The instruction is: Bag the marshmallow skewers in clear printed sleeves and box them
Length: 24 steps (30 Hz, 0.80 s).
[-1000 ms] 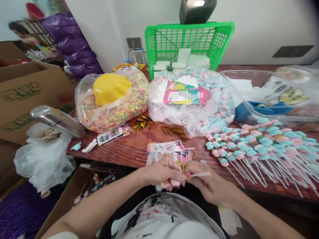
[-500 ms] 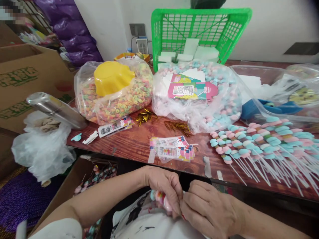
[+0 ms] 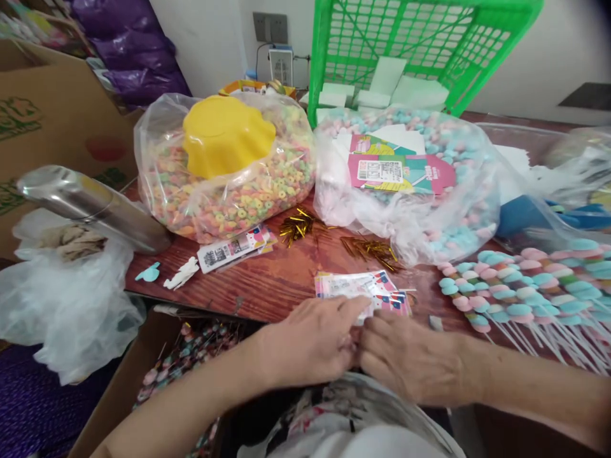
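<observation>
My left hand (image 3: pixel 317 340) is at the table's front edge, slightly blurred, its fingers bent over the near side of a stack of small printed plastic bags (image 3: pixel 353 284). Touching it from the right is my right hand (image 3: pixel 410 356), closed, with its knuckles up and its fingertips hidden. What either hand grips cannot be made out; no candy skewer shows between them. Behind the bags lie gold twist ties (image 3: pixel 370 250) and another gold bunch (image 3: pixel 298 226). Marshmallow candy skewers (image 3: pixel 520 286) with white sticks lie in a pile to the right.
A bag of ring candies (image 3: pixel 229 203) with a yellow bowl (image 3: pixel 226 137), a bag of marshmallows (image 3: pixel 463 222) and a green basket (image 3: pixel 329 57) stand behind. A steel flask (image 3: pixel 95 207) leans at left. Below it, a carton holds candy skewers (image 3: pixel 191 356).
Both hands have risen from my lap to the table edge by the printed bags. The candy skewer seen in my left hand is out of sight. My view has shifted left and closer.
</observation>
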Motion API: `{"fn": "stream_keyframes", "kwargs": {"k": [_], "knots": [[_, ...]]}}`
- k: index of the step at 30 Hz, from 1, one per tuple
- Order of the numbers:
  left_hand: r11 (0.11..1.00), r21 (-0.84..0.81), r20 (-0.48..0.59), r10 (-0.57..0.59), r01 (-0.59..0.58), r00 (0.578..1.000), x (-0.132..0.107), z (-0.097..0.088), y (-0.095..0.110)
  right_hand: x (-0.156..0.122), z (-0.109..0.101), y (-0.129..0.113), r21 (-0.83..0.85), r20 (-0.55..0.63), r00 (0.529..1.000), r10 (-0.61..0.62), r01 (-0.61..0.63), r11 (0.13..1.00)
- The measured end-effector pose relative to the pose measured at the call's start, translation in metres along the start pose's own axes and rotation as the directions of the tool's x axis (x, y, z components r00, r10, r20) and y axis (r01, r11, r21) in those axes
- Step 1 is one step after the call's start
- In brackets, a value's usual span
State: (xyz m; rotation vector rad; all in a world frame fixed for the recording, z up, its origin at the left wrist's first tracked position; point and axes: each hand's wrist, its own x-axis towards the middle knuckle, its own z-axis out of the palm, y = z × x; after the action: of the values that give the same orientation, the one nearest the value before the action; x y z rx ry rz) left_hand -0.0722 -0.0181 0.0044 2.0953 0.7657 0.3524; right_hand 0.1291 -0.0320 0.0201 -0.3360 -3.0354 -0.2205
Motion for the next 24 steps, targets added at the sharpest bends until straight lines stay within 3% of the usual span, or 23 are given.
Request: {"fn": "stream_keyframes", "kwargs": {"k": [2,4,6,8,10,12,14,15,16,18,21,23,24], "knots": [[0.944,0.327,-0.254,0.132,-0.043,0.958,-0.004,-0.007,0.003,0.009,0.001,0.027,-0.053,0.006,0.992,0.124,-0.124,0.991],[0.915,0.393,-0.388,0.256,-0.093,0.885,-0.001,-0.006,-0.001,0.017,0.000,0.052,-0.130,-0.031,0.961,0.275,-0.277,0.952],[0.961,0.244,-0.481,0.239,-0.133,0.843,0.005,-0.003,-0.011,0.027,-0.004,0.066,-0.181,-0.142,0.904,0.402,-0.423,0.888],[0.988,-0.041,-0.539,0.104,-0.149,0.836,0.013,-0.003,-0.021,0.039,-0.006,0.065,-0.123,-0.285,0.833,0.475,-0.523,0.843],[0.905,-0.397,-0.530,-0.089,-0.154,0.844,0.017,-0.006,-0.027,0.052,-0.005,0.051,0.069,-0.404,0.744,0.532,-0.555,0.829],[0.683,-0.710,-0.456,-0.263,-0.169,0.850,0.016,-0.010,-0.028,0.060,0.000,0.029,0.352,-0.430,0.648,0.629,-0.521,0.778],[0.448,-0.866,-0.388,-0.322,-0.222,0.864,0.011,-0.010,-0.025,0.059,0.007,0.007,0.592,-0.310,0.609,0.730,-0.476,0.650],[0.380,-0.890,-0.377,-0.310,-0.250,0.873,0.009,-0.008,-0.023,0.054,0.010,-0.002,0.659,-0.238,0.611,0.755,-0.470,0.588],[0.360,-0.891,-0.386,-0.281,-0.277,0.879,0.006,-0.005,-0.021,0.047,0.012,-0.010,0.691,-0.179,0.617,0.766,-0.476,0.545],[0.421,-0.852,-0.430,-0.226,-0.311,0.874,0.006,0.007,-0.015,0.027,0.013,-0.021,0.688,-0.144,0.590,0.795,-0.517,0.509],[0.498,-0.817,-0.439,-0.209,-0.291,0.874,0.016,0.032,-0.003,-0.004,0.008,-0.029,0.610,-0.243,0.459,0.855,-0.613,0.502],[0.413,-0.889,-0.288,-0.173,-0.196,0.942,0.024,0.045,0.006,-0.018,0.002,-0.031,0.505,-0.389,0.429,0.815,-0.641,0.578],[0.346,-0.930,-0.180,-0.144,-0.121,0.973,0.027,0.049,0.010,-0.022,0.000,-0.031,0.426,-0.469,0.455,0.757,-0.635,0.645]]}}
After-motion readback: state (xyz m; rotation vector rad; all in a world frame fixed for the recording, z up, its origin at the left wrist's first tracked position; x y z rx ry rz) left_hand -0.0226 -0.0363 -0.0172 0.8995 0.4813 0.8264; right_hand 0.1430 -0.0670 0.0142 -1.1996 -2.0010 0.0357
